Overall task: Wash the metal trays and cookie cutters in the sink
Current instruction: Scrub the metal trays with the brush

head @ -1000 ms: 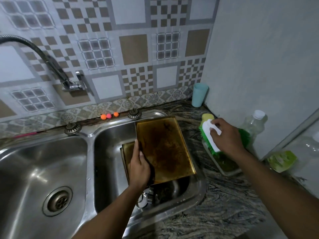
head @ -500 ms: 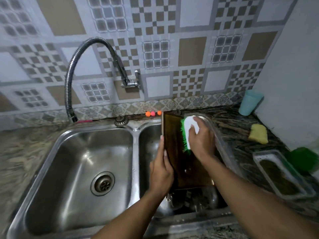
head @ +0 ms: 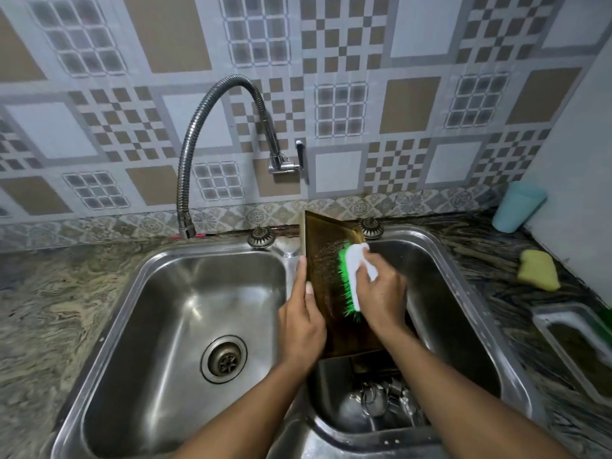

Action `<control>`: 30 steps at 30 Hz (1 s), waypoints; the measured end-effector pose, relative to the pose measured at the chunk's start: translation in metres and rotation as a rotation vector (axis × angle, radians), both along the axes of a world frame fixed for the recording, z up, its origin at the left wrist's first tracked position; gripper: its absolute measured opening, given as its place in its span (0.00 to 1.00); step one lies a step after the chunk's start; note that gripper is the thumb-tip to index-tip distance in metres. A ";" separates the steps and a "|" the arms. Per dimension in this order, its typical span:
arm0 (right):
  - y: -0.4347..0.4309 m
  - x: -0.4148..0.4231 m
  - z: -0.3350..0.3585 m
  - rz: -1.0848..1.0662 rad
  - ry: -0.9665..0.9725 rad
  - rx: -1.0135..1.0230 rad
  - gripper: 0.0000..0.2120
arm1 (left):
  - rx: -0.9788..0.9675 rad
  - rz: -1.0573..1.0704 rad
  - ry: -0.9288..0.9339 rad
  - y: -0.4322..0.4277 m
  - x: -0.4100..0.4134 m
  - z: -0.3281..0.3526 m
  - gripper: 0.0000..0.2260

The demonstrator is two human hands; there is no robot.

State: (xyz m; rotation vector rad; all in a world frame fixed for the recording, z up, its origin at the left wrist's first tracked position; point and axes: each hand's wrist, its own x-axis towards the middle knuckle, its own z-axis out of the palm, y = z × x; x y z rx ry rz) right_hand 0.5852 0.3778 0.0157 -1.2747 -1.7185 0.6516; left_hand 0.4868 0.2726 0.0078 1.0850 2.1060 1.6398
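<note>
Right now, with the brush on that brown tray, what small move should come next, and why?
Probably a stroke of the brush down the tray toward its lower end. The right hand grips the brush with its green bristles against the tray's face, the left hand holds the tray's left edge, and the part below the bristles looks just as brown.

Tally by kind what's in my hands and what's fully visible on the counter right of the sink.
Metal tray: 1
Scrub brush: 1
Yellow sponge: 1
Blue cup: 1
Total: 4
</note>
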 end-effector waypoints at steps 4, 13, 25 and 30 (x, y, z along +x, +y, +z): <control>-0.038 -0.014 -0.006 0.249 -0.041 0.123 0.15 | 0.004 0.041 0.008 -0.002 -0.018 -0.004 0.22; -0.037 0.006 -0.022 0.107 -0.010 0.046 0.17 | 0.005 0.035 0.005 -0.010 -0.034 -0.002 0.22; -0.066 0.002 -0.028 0.234 0.013 0.125 0.16 | -0.010 0.024 0.021 -0.006 -0.026 -0.008 0.21; -0.016 0.051 -0.021 0.069 0.148 -0.067 0.13 | 0.016 0.063 -0.048 -0.010 -0.025 -0.010 0.21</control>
